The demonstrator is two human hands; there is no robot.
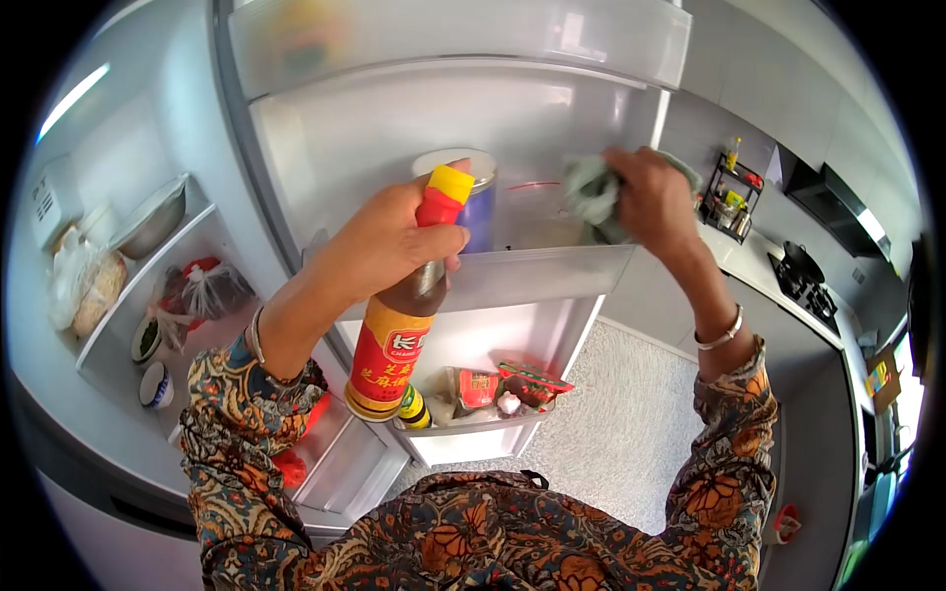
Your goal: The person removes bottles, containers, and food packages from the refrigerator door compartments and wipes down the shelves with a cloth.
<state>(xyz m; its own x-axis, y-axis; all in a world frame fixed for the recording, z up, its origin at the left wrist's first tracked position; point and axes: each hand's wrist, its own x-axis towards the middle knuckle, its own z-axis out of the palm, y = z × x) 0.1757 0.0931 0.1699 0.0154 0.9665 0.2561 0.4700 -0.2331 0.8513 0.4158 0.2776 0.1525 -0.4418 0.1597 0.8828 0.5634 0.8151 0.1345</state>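
The left hand (399,229) has its fingers wrapped around the neck of a sauce bottle (392,362), just under the yellow cap (451,182); the right hand (655,202) clenches a bunched grey-green cloth (593,192). The bottle hangs tilted, base toward the lower left, before the front wall near the left end of the door shelf (532,276). The cloth is by that shelf's right end; whether it touches the plastic, I cannot tell.

For good handling, I'd keep the neck grip firm, since the weight probably sits low, and hold the base clear of the shelf lip. A flatter fold of cloth should reach the corners better than a wad, with light pressure on the thin-looking wall.

The bottle is smooth and round, dark at the shoulder, with a glossy red-and-gold label. Behind it on the shelf stands a blue-violet canister (479,219), cylindrical, with a pale flat lid. The shelf wall is translucent and hard-looking. Below, the lower shelf (483,424) carries a crinkled red packet (475,388) near its middle and a small yellow-labelled bottle (414,407) at its left end.
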